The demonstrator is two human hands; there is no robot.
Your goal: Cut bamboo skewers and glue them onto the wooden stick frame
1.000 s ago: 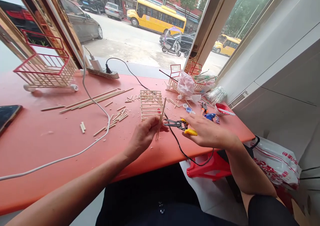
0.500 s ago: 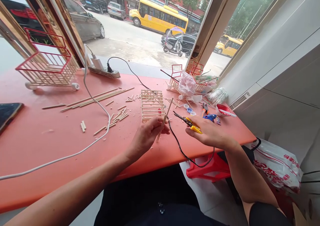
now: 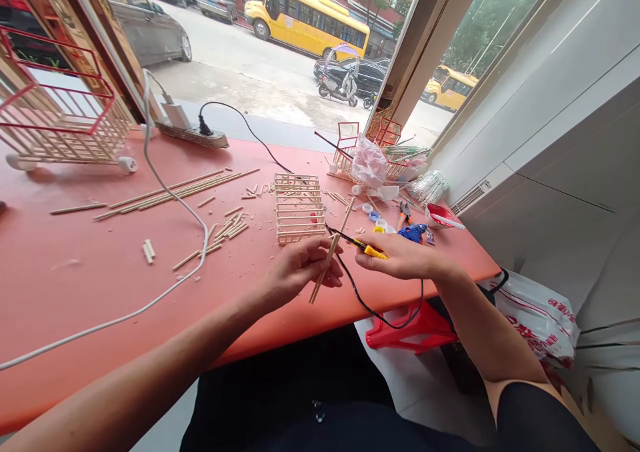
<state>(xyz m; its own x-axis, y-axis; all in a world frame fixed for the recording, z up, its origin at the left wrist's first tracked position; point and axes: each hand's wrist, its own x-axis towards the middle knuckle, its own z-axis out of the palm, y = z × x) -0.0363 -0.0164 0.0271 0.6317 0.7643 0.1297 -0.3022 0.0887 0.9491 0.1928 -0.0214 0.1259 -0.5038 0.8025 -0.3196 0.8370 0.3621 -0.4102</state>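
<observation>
My left hand [image 3: 306, 269] pinches thin wooden sticks [image 3: 325, 268] that slant upward above the table's front part. Yellow-handled pliers [image 3: 371, 249] are gripped in my right hand [image 3: 403, 255], with their jaws at the sticks beside my left fingertips. Just beyond my left hand stands a small slatted wooden frame [image 3: 300, 211]. Short cut sticks [image 3: 231, 231] lie in a loose pile to its left, and long sticks [image 3: 185, 191] lie farther left.
A red-rimmed wooden cart [image 3: 65, 122] stands at the left. A white cable [image 3: 187, 285] crosses the pink table [image 3: 125, 345]. A power strip [image 3: 193, 136] sits by the window. Blue glue gun [image 3: 413, 233], bottle caps and a red bowl [image 3: 440, 216] are at the right.
The pliers have moved left and down, from apart to touching the sticks. The sticks have tilted a little in my left hand. The view has shifted, moving the table's things leftward.
</observation>
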